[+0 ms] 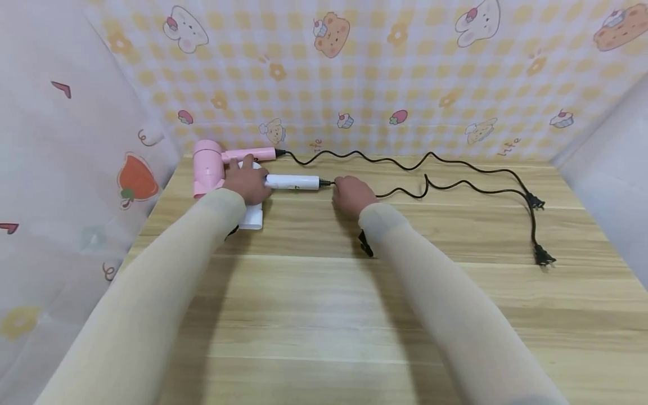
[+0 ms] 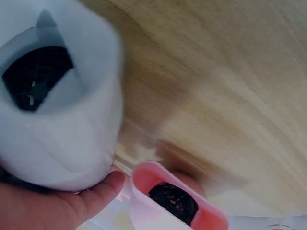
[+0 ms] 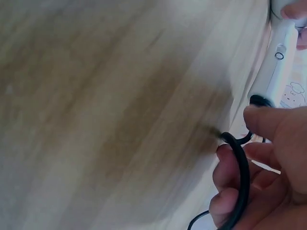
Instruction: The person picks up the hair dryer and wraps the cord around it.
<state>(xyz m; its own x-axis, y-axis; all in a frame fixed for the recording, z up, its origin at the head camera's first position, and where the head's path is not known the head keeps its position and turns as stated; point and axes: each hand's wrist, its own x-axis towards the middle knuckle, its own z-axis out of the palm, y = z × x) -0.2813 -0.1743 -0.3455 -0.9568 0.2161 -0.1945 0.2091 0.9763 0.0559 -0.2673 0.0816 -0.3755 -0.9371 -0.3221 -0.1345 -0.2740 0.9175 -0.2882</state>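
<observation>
A white hair dryer [image 1: 293,181] lies on the table with its handle pointing right. My left hand [image 1: 248,183] grips its head from above; in the left wrist view the thumb lies along the white barrel [image 2: 62,143], and the other fingers are mostly hidden. Just past the handle's end, my right hand [image 1: 352,196] holds the dryer's black cord [image 3: 243,177] between thumb and curled fingers. Behind and left of the white dryer is a pink hair dryer [image 1: 208,166], its handle also pointing right, close to my left fingertips.
The pink dryer's wavy cord [image 1: 374,159] runs along the back of the wooden table [image 1: 314,315]. Two black plugs [image 1: 535,201] [image 1: 544,256] lie at the right, where the cords meet. A checked cloth wall [image 1: 364,73] stands behind, with a patterned wall [image 1: 66,169] on the left.
</observation>
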